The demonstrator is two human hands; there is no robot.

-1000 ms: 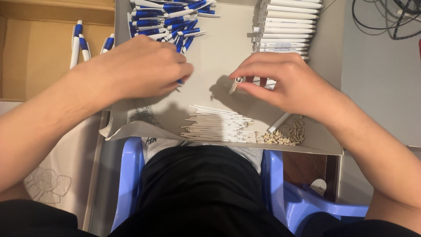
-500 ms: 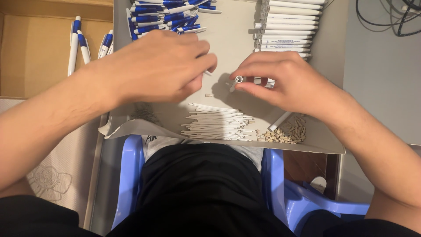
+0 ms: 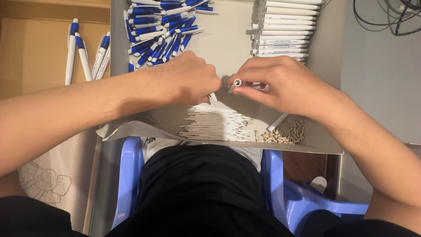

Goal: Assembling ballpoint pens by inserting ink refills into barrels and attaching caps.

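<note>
My right hand [image 3: 280,83] pinches a white pen barrel [image 3: 237,83], its open end turned toward my left hand. My left hand [image 3: 188,79] is closed a little to the left of it over a thin white part [image 3: 213,97] that pokes out below the fingers. Both hands hover over a grey cardboard tray [image 3: 228,39]. Under them lies a bundle of thin white refills [image 3: 217,125]. A small heap of tan tips [image 3: 283,134] sits at the tray's near right corner.
Blue-and-white pen parts [image 3: 158,28] are piled at the tray's far left, and white barrels [image 3: 285,26] are stacked at the far right. Several assembled pens [image 3: 85,50] lie in a brown box to the left. Black cables [image 3: 390,15] lie far right. A blue plastic stool [image 3: 131,175] is below.
My left hand came down from the blue pile toward the middle of the tray and closed in on my right hand, which has stayed in place with the barrel.
</note>
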